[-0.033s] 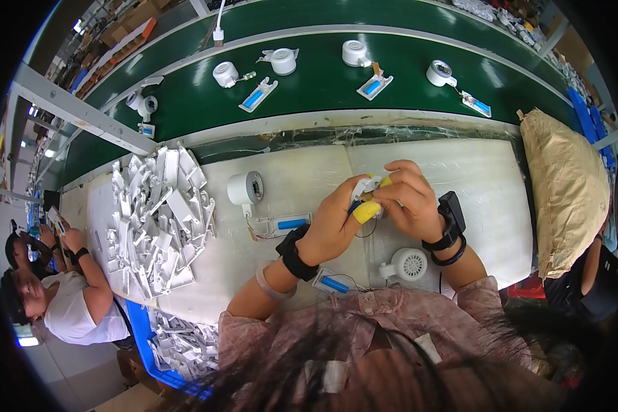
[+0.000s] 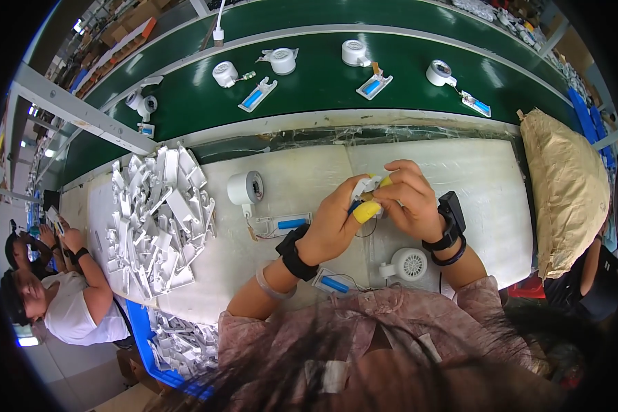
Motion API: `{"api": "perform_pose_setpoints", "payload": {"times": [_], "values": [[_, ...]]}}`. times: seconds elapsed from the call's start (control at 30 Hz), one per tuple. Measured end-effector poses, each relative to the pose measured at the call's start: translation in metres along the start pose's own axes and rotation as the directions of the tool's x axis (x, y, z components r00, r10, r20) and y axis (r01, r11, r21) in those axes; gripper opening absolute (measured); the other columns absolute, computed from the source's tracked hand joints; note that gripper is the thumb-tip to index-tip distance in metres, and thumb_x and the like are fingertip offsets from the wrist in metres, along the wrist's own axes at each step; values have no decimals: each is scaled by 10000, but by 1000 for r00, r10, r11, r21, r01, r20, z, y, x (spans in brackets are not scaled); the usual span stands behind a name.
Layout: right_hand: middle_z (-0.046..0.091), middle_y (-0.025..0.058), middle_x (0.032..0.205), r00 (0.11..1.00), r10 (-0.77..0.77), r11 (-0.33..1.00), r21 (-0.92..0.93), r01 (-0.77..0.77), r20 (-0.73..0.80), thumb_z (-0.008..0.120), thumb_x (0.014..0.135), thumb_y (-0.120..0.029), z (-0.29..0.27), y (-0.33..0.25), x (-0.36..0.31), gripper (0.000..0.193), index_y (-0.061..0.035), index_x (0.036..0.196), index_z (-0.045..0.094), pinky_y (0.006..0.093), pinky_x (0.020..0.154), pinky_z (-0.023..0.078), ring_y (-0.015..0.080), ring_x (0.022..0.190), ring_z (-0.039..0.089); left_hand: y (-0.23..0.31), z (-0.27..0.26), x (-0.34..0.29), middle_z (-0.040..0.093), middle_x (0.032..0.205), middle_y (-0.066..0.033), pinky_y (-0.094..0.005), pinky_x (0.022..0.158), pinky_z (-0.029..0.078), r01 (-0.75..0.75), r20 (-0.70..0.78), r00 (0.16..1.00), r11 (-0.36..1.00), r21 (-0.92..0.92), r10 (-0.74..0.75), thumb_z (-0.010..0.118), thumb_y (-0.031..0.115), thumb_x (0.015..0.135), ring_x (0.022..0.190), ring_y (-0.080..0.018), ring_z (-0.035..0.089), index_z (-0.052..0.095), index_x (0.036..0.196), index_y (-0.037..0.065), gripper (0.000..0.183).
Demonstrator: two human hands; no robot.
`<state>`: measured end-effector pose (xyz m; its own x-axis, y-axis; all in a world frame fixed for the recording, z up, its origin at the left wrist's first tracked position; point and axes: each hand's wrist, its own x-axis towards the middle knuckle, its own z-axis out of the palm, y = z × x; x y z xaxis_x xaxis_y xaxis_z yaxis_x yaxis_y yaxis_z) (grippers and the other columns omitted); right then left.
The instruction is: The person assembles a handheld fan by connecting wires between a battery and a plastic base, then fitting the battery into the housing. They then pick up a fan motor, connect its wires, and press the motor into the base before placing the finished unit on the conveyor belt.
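Biggest first: green conveyor (image 2: pixel 316 89) across the top, pale desk (image 2: pixel 474 192) in front of it. On desk at left, large heap of white casings (image 2: pixel 161 220), well apart from both hands. Right of heap, white fan (image 2: pixel 244 187), dark face to the right; below right hand, white fan head (image 2: pixel 410 264), grille up. Just below first fan, open casing with blue cell (image 2: pixel 285 224), near left wrist; similar open casing (image 2: pixel 333 281) down by the shirt. Over mid-desk, left hand (image 2: pixel 329 225) and right hand (image 2: pixel 413 207), turned toward each other. Between them, small white part (image 2: pixel 364 187), lifted clear of desk: directly left of right fingertips, up and right of left palm. Nearer hand: left, with fingers curled snugly around part, no gap showing. Right fingers bent inward, tips bunched at part's right side; can't tell if pinching or only resting against it. Long axis mostly covered; from exposed bit, seems to slant lower left to upper right, so roughly palm to opposite fingertips. Smallest: yellow finger cover (image 2: pixel 367 211) on left thumb, at part's near side; second yellow cover (image 2: pixel 386 181) at far side, wearer finger unclear.
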<state>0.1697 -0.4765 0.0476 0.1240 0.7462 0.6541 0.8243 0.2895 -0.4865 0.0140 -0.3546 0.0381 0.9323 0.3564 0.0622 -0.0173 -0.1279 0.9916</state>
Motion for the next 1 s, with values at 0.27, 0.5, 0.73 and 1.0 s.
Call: {"api": "perform_pose_setpoints", "payload": {"times": [0.27, 0.5, 0.73, 1.0], "values": [[585, 80, 866, 1000, 1, 998, -57, -2, -7, 751, 655, 47, 3, -5, 0, 266, -57, 883, 663, 434, 863, 491, 343, 950, 583, -7, 0, -2, 594, 1134, -223, -388, 884, 472, -14, -19, 1000, 998, 59, 15, 528, 54, 884, 1030, -387, 597, 463, 1271, -23, 400], [572, 83, 830, 996, 38, 998, -46, -42, -79, 747, 699, 1, 14, -10, -7, 220, -62, 896, 670, 406, 814, 490, 311, 873, 569, -8, -3, -2, 640, 930, -188, -378, 749, 501, -13, -38, 999, 988, 155, 19, 497, 66, 903, 827, -366, 625, 494, 1230, 3, 333], [631, 107, 928, 998, 65, 998, 23, -64, -26, 723, 741, -5, 5, -8, 5, 191, -49, 908, 642, 403, 794, 470, 320, 912, 577, 21, -40, 4, 597, 780, -45, -234, 504, 445, 127, -38, 990, 976, -175, -136, 430, 253, 1018, 554, -90, 535, 527, 1176, 29, 290], [634, 112, 933, 995, 99, 995, -22, -100, -19, 690, 791, 2, 9, 0, -1, 144, -39, 919, 638, 368, 774, 473, 304, 894, 584, 12, -213, 57, 619, 756, -59, -251, 415, 474, 23, -507, 862, 997, 73, 17, 432, 346, 1010, 516, -131, 594, 570, 1035, 13, 362]]}}
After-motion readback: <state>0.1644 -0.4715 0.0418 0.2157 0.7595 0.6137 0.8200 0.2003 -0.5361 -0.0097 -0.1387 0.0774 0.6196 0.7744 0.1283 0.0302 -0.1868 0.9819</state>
